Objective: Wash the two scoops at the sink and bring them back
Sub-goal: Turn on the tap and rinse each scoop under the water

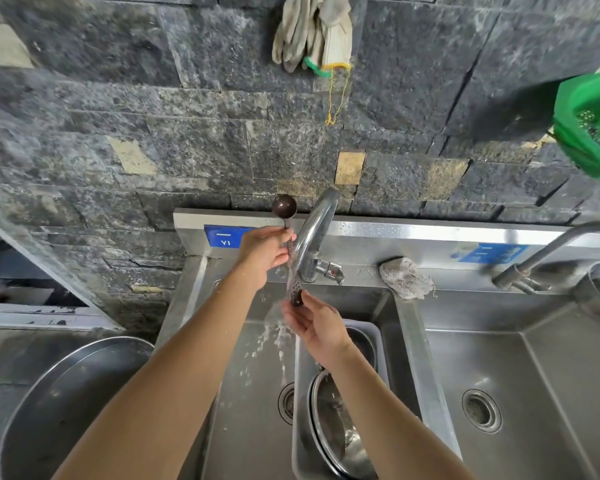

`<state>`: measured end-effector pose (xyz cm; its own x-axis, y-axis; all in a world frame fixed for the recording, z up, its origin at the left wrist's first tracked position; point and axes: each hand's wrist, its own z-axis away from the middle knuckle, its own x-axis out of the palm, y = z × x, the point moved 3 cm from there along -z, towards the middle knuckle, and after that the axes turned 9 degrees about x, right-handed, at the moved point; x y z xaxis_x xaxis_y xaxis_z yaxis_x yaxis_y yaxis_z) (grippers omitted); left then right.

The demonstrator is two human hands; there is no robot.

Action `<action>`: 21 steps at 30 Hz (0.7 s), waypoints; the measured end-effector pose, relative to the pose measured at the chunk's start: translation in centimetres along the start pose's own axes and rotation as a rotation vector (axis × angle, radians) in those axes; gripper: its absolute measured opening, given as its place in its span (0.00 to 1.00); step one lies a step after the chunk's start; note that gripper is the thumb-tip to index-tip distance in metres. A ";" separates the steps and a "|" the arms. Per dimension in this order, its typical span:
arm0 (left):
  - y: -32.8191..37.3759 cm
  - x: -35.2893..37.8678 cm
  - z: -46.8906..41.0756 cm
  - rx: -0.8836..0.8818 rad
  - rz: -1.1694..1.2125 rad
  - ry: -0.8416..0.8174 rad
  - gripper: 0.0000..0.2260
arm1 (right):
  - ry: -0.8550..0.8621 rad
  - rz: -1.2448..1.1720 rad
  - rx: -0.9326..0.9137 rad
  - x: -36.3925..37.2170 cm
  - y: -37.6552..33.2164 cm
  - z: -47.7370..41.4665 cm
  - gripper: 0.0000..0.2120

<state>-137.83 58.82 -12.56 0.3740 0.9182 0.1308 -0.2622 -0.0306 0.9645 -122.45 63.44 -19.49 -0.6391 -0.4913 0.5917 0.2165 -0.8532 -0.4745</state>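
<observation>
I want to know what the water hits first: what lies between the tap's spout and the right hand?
In the head view, the perforated end of a dark scoop sits in the stream between the tap and the right hand, which holds it.

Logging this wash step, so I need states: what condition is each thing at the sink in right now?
Faucet: running.
Round scoop: held up by left hand, out of the stream.
Perforated scoop: under the stream, held by right hand.
Left basin: wet, holds a tub with bowls.
Right basin: no water pooled.
</observation>
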 end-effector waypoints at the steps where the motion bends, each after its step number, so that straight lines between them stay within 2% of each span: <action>1: -0.1 0.0 0.3 -0.002 -0.004 0.006 0.03 | -0.018 -0.019 0.023 0.1 0.2 0.1 0.13; 7: -3.5 -1.6 1.8 -0.057 0.000 0.058 0.01 | -0.107 -0.127 0.148 -1.3 2.6 1.2 0.13; 10: -6.6 -2.4 3.4 -0.102 -0.010 0.063 0.03 | -0.130 -0.146 0.218 -3.3 4.4 2.7 0.11; 16: -12.7 -3.4 7.2 -0.203 -0.142 0.014 0.03 | -0.094 -0.224 0.339 -7.7 8.2 5.5 0.10; 21: -15.2 -3.6 9.4 -0.260 -0.206 0.038 0.04 | -0.103 -0.224 0.380 -9.8 9.7 6.8 0.13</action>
<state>-126.89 52.26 -25.51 0.4109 0.9086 -0.0744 -0.4042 0.2547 0.8785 -109.09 58.80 -25.43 -0.6286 -0.2860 0.7233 0.3494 -0.9346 -0.0659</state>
